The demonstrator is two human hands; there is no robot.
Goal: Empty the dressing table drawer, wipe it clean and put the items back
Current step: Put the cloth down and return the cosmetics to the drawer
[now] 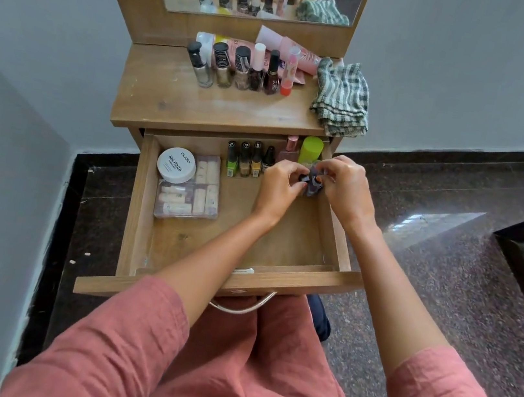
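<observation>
Pink sleeves reach over the drawer; left hand and right hand pinch one small bottle together, probably standing it beside the back row.

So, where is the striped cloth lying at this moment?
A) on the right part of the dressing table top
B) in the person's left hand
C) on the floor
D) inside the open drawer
A: the striped cloth lies crumpled on the right side of the dressing table top, next to the row of bottles, while both hands are busy over the open drawer.
</observation>
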